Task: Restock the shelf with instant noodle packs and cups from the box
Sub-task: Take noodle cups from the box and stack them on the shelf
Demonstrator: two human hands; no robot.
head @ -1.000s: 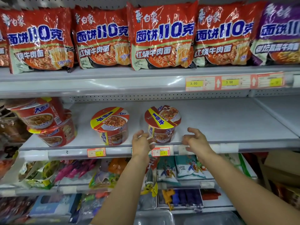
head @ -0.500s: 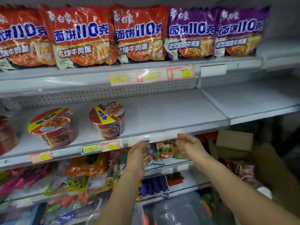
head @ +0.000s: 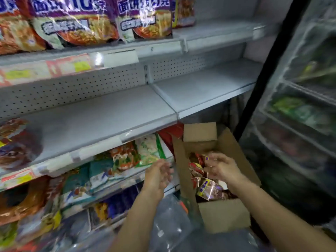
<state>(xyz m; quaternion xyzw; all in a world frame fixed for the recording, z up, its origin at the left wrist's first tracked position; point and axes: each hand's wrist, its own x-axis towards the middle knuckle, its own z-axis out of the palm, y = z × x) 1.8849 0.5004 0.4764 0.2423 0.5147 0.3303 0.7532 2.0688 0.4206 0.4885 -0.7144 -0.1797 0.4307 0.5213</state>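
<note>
Cardboard box (head: 222, 218), brown, flaps open, low and right of centre; landmark for all entries below.

Clear plastic wrap (head: 169, 231): nearest the camera, just left of the box, crumpled.

Noodle cups (head: 209, 190): inside the box, red and gold foil lids, one with a yellow label; print too blurred to read.

Right hand (head: 218, 167): over the box opening, above the cups, fingers loosely curled; blur leaves it unclear whether it grasps anything.

Left hand (head: 158, 176): just left of the box's left wall, fingers relaxed and spread, holding nothing.

Mixed snack bags (head: 125, 158): left of the box on a lower shelf, green, teal and orange; no legible writing.

Grey metal shelf (head: 101, 117): above and left of the box, mostly bare. One noodle cup (head: 17, 142) at its far left end, badly blurred.

Price tags (head: 47, 67): further up and left of the box, red and yellow strips, figures unreadable.

Noodle packs (head: 87, 20): top shelf, farthest from the box, purple with white Chinese characters and what looks like "110"; orange-red packs beside them.

Glass cooler door (head: 300, 106): right of the box, black frame, blurred goods behind.
</note>
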